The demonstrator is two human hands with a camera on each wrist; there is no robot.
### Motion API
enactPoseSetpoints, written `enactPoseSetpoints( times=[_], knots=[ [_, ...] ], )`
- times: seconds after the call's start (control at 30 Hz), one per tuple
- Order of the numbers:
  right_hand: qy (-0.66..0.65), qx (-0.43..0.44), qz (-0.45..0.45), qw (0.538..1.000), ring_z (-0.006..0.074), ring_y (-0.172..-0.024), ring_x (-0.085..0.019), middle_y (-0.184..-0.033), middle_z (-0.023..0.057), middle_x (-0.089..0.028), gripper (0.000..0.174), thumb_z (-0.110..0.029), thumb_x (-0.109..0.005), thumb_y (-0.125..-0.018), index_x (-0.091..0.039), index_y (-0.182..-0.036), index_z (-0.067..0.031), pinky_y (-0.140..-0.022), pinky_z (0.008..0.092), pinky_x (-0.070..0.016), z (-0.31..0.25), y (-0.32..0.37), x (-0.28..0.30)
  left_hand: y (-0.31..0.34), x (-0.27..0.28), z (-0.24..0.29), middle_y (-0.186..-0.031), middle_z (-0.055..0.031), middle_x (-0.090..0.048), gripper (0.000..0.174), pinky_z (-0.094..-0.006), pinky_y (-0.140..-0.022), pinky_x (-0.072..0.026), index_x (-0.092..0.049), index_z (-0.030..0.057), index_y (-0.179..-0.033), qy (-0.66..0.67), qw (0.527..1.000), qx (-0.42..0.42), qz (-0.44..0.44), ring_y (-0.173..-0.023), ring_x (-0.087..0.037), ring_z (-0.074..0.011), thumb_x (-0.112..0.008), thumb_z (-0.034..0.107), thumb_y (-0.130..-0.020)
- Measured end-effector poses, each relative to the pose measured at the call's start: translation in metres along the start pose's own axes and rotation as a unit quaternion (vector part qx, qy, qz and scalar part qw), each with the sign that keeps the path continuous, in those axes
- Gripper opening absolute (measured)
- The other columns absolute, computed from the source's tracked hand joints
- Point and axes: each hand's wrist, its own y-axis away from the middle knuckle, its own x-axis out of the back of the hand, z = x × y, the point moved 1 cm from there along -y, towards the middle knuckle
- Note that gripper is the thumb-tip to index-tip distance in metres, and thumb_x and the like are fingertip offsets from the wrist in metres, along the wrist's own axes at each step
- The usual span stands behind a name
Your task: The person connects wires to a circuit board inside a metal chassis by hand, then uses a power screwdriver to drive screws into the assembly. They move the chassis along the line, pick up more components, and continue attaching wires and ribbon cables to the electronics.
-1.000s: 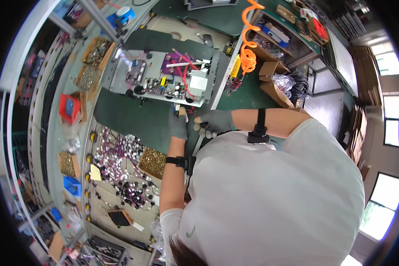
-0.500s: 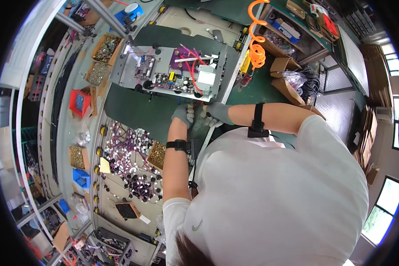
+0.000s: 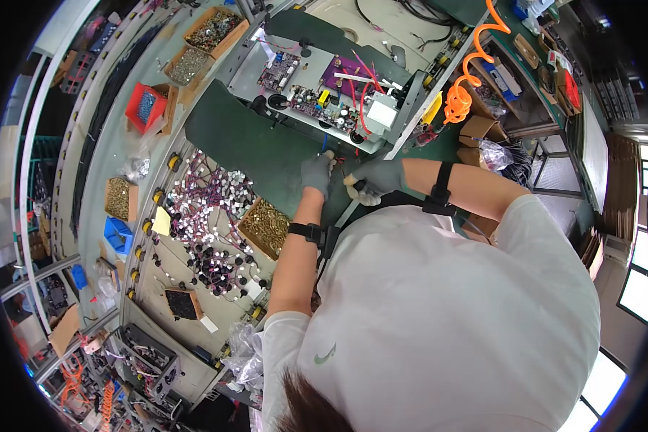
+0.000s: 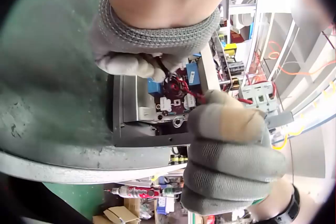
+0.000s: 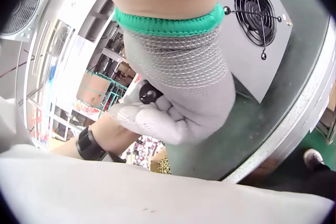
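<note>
Green mat (image 3: 245, 155): left hand (image 3: 315, 175) pinching wire (image 4: 163, 70), right hand (image 3: 376, 176) gripping black object (image 5: 149, 95), have reached chassis (image 3: 255, 63).

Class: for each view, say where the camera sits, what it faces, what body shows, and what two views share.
Head: overhead, facing down on the chassis; arms and white shirt show.
Left wrist: along the left hand pinching red wires.
Right wrist: along the right hand gripping a dark handle.
Shared: chassis in all three.

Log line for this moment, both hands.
left hand: pinches red wire | right hand: grips black object, kind unclear | site: near edge of open chassis
</note>
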Motion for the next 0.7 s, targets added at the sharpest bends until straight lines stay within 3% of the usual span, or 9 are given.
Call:
enactPoseSetpoints(
  times=[0.07, 0.13, 0.27, 0.37, 0.4, 0.47, 0.57, 0.6, 0.7],
  knots=[
    [0.017, 0.059, 0.035, 0.997, 0.0139, -0.052, -0.053, -0.064, 0.006, -0.057, 0.033, -0.033, -0.039, -0.094, -0.056, -0.083, -0.0067, -0.046, 0.0259, -0.0412, 0.0, 0.01, -0.006, -0.002, 0.011, -0.002, -0.058, 0.0008, -0.053, 0.012, -0.0251, -0.039, -0.0314, -0.062, 0.0098, -0.076, 0.034, 0.998, 0.057, 0.019, -0.043, -0.041, -0.0086, -0.06, 0.021, -0.08],
    [0.066, 0.151, 0.102, 0.981, 0.0131, -0.057, -0.054, -0.063, 0.0046, -0.056, 0.04, -0.042, -0.041, -0.092, -0.057, -0.083, -0.0062, -0.05, 0.0266, -0.044, 0.003, 0.017, -0.006, -0.005, 0.023, -0.014, -0.051, 0.0035, -0.044, 0.021, -0.0244, -0.037, -0.0242, -0.057, 0.0134, -0.067, 0.151, 0.92, 0.338, -0.129, -0.039, -0.033, -0.0085, -0.058, 0.03, -0.08],
    [0.184, -0.012, 0.203, 0.962, 0.0112, -0.058, -0.055, -0.069, 0.0059, -0.061, 0.036, -0.037, -0.04, -0.091, -0.059, -0.086, -0.007, -0.049, 0.024, -0.043, 0.019, 0.027, 0.019, 0.022, 0.042, -0.031, -0.049, 0.0043, -0.038, 0.024, -0.0251, -0.037, -0.0219, -0.053, 0.0157, -0.062, 0.139, 0.916, 0.359, -0.113, -0.037, -0.028, -0.0094, -0.058, 0.034, -0.078],
    [0.233, -0.058, 0.192, 0.951, 0.0098, -0.058, -0.053, -0.07, 0.0041, -0.06, 0.034, -0.035, -0.041, -0.091, -0.06, -0.09, -0.0066, -0.049, 0.0237, -0.0418, 0.019, 0.017, 0.029, 0.052, 0.054, -0.017, -0.049, 0.0037, -0.04, 0.023, -0.0258, -0.037, -0.0222, -0.055, 0.0139, -0.065, 0.0, 0.967, 0.253, 0.017, -0.037, -0.03, -0.0099, -0.06, 0.034, -0.076],
    [0.233, -0.059, 0.191, 0.952, 0.0098, -0.058, -0.053, -0.07, 0.0041, -0.06, 0.034, -0.035, -0.041, -0.091, -0.06, -0.09, -0.0066, -0.049, 0.0237, -0.0418, 0.016, 0.015, 0.021, 0.061, 0.059, -0.01, -0.05, 0.0037, -0.041, 0.023, -0.0259, -0.037, -0.0226, -0.056, 0.0137, -0.065, -0.025, 0.972, 0.234, 0.022, -0.037, -0.031, -0.0095, -0.06, 0.033, -0.077],
    [0.291, 0.092, 0.26, 0.916, 0.0115, -0.057, -0.054, -0.074, 0.0038, -0.06, 0.032, -0.033, -0.044, -0.088, -0.06, -0.095, -0.0069, -0.049, 0.0258, -0.044, 0.005, 0.011, -0.002, 0.07, 0.074, -0.01, -0.05, 0.0037, -0.044, 0.022, -0.0265, -0.037, -0.0241, -0.058, 0.0127, -0.064, 0.015, 0.98, 0.197, 0.023, -0.038, -0.032, -0.0084, -0.06, 0.03, -0.078],
    [0.282, 0.076, 0.27, 0.918, 0.0128, -0.061, -0.055, -0.079, 0.0049, -0.061, 0.033, -0.032, -0.044, -0.087, -0.06, -0.1, -0.0071, -0.052, 0.0263, -0.0452, 0.002, 0.0, 0.002, 0.072, 0.1, -0.018, -0.052, 0.0034, -0.046, 0.019, -0.0251, -0.036, -0.0241, -0.06, 0.0121, -0.066, 0.094, 0.955, 0.279, -0.028, -0.038, -0.033, -0.0083, -0.06, 0.026, -0.079],
    [0.283, 0.076, 0.266, 0.918, 0.0128, -0.061, -0.055, -0.079, 0.0049, -0.061, 0.033, -0.032, -0.044, -0.087, -0.06, -0.1, -0.0071, -0.052, 0.0263, -0.0452, 0.003, -0.001, 0.002, 0.072, 0.1, -0.021, -0.052, 0.0043, -0.046, 0.014, -0.0233, -0.035, -0.0224, -0.061, 0.0095, -0.079, 0.095, 0.939, 0.326, -0.052, -0.039, -0.034, -0.0082, -0.059, 0.023, -0.08],
    [0.268, 0.043, 0.298, 0.915, 0.0127, -0.061, -0.056, -0.077, 0.0048, -0.061, 0.031, -0.032, -0.045, -0.086, -0.06, -0.097, -0.0063, -0.052, 0.0262, -0.0454, 0.009, -0.003, 0.007, 0.063, 0.077, -0.032, -0.056, 0.0036, -0.048, 0.013, -0.0222, -0.036, -0.0271, -0.06, 0.0104, -0.087, 0.016, 0.971, 0.229, 0.072, -0.041, -0.036, -0.0084, -0.06, 0.021, -0.081]
  ],
)
